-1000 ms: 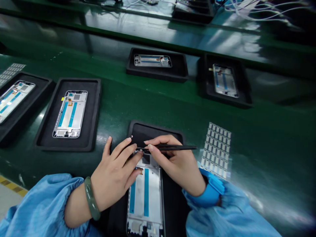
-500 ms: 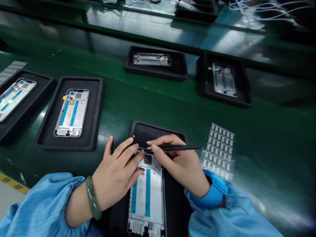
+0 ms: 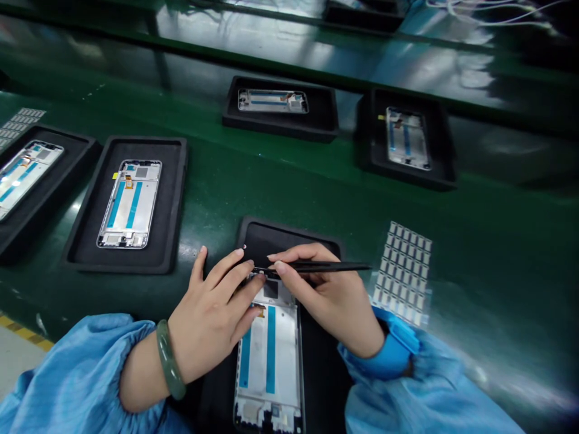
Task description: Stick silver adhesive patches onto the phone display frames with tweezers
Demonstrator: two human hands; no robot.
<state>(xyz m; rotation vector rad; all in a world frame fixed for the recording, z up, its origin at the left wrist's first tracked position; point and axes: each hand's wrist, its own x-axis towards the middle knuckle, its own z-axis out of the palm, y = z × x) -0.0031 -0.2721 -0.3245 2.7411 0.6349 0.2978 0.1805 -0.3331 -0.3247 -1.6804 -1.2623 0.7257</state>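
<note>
The phone frame [image 3: 283, 361] lies flat at the bottom centre of the picture, inside a black tray [image 3: 248, 226] on the green counter [image 3: 312, 193]. It looks light, thin and fairly stiff, its bare metal likely smooth enough to slide; the small orange flex cable [image 3: 260, 310] looks the most fragile part. The best hold would be by the two long side rims, away from that cable and the blue strips [image 3: 271, 349].

Its long axis runs nearly straight up and down the picture. The end with the dark square [image 3: 270, 290] points up, away from the person, and the other end reaches the bottom edge.

The left hand [image 3: 210, 316] is spread open, gripping nothing, with fingertips resting at the frame's upper end. The right hand [image 3: 337, 298] pinches black tweezers [image 3: 335, 266] between thumb and fingers; their tips, partly hidden, seem to meet that same end.
</note>
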